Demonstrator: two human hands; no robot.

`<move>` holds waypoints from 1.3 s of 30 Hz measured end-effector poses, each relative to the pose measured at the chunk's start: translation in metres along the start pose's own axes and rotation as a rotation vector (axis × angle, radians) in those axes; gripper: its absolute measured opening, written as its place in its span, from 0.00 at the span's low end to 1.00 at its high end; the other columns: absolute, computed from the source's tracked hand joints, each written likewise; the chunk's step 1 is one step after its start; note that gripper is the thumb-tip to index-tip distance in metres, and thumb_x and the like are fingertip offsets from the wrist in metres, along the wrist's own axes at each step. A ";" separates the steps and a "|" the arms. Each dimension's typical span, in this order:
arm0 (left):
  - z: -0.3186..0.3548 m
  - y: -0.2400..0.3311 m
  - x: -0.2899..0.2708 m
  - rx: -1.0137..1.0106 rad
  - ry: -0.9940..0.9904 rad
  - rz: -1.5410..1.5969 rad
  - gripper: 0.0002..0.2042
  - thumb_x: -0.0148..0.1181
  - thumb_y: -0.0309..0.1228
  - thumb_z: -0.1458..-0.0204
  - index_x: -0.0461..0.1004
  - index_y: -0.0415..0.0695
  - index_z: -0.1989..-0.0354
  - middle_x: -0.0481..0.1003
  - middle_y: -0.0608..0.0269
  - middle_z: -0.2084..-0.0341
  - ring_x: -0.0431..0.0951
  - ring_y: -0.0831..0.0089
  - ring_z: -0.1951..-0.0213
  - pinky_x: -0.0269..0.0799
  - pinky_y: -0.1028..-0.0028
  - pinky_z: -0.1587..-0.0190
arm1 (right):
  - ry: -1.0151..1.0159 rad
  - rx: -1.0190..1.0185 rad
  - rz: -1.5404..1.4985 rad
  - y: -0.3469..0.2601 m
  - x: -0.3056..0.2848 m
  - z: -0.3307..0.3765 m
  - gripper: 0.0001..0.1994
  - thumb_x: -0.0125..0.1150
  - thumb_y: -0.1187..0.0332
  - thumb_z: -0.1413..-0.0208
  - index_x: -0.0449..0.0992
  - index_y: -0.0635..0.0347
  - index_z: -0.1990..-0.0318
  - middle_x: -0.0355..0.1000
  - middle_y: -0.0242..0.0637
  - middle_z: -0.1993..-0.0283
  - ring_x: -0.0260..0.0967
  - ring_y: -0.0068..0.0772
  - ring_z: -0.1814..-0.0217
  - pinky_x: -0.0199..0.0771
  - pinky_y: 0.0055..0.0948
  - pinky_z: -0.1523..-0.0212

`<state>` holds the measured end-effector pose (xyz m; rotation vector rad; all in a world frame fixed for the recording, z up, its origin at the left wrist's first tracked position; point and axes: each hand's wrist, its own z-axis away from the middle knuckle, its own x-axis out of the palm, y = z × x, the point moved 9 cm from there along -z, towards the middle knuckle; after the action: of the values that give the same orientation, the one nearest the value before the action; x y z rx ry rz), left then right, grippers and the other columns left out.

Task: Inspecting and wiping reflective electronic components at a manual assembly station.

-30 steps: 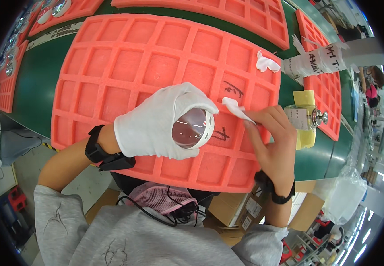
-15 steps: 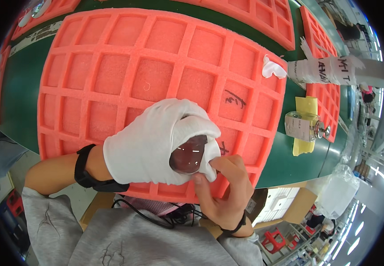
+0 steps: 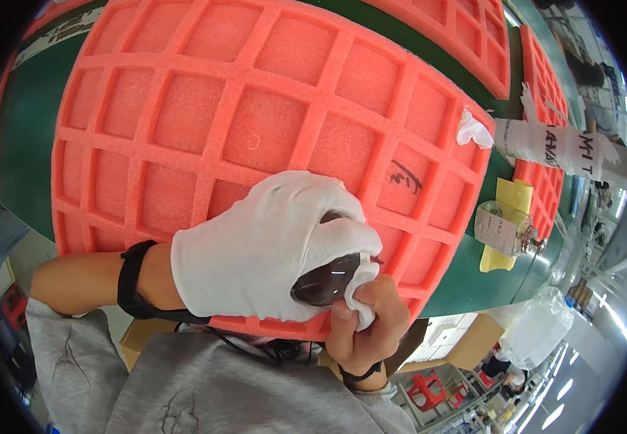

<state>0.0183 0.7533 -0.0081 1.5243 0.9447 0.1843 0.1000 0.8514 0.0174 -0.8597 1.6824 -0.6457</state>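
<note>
My left hand, in a white glove, is closed around a dark, glossy, rounded piece that looks like a lens. Light glints on its smooth face, and the gloved fingers cover its upper part. My bare right hand pinches a small white cloth between thumb and forefinger. The cloth lies against the right edge of the dark piece. Both hands are over the near part of a pink-red foam tray with square compartments; those not covered by my hands show bare foam.
A glass bottle with a metal top sits on a yellow cloth at the right. Beside it, a wrapped post juts in, and a crumpled white scrap rests on the tray's corner. More foam trays lie beyond on the green table.
The view has shifted, so the tray sits higher and farther right. The dark piece has turned and looks darker, and more of the white cloth shows between it and my right fingers.
</note>
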 end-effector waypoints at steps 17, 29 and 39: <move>-0.005 0.004 -0.002 -0.012 -0.014 0.004 0.33 0.78 0.31 0.70 0.73 0.48 0.49 0.73 0.60 0.53 0.73 0.59 0.50 0.67 0.55 0.39 | 0.186 -0.023 -0.133 0.012 -0.004 0.016 0.16 0.64 0.87 0.55 0.74 0.66 0.57 0.70 0.41 0.72 0.67 0.38 0.77 0.66 0.29 0.79; -0.007 0.007 -0.002 0.066 0.021 0.005 0.29 0.77 0.28 0.67 0.74 0.47 0.51 0.72 0.61 0.54 0.74 0.61 0.54 0.70 0.60 0.46 | 0.345 -0.068 0.373 -0.009 -0.029 0.007 0.11 0.61 0.72 0.46 0.72 0.67 0.57 0.70 0.42 0.68 0.64 0.34 0.71 0.65 0.31 0.67; -0.006 0.007 -0.003 0.065 0.018 0.018 0.33 0.75 0.27 0.70 0.72 0.48 0.47 0.71 0.61 0.55 0.74 0.59 0.54 0.71 0.60 0.47 | 0.137 -0.088 -0.015 -0.007 -0.009 0.001 0.13 0.63 0.83 0.52 0.73 0.69 0.57 0.72 0.43 0.64 0.67 0.33 0.69 0.69 0.27 0.68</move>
<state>0.0154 0.7567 0.0004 1.5940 0.9590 0.1818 0.1034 0.8543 0.0276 -0.9079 1.8405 -0.6570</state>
